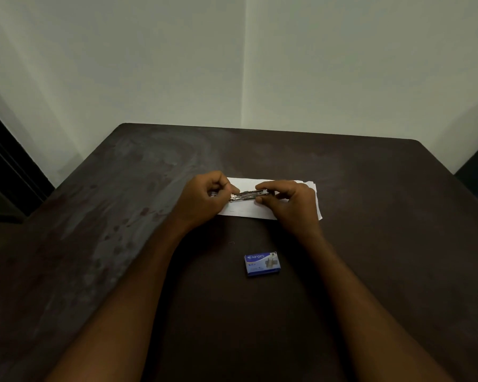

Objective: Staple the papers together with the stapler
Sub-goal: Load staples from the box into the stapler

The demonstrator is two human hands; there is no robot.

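Two hands hold a metal stapler [248,195] just above white papers [271,210] lying on the far middle of a dark table [370,244]. Left hand [204,198], fingers curled, pinches the stapler's left end; right hand [287,202] pinches its right end between thumb and curled fingers. Whether the stapler touches the papers cannot be told. Nearer lies a blue staple box [262,263], well apart from both hands.
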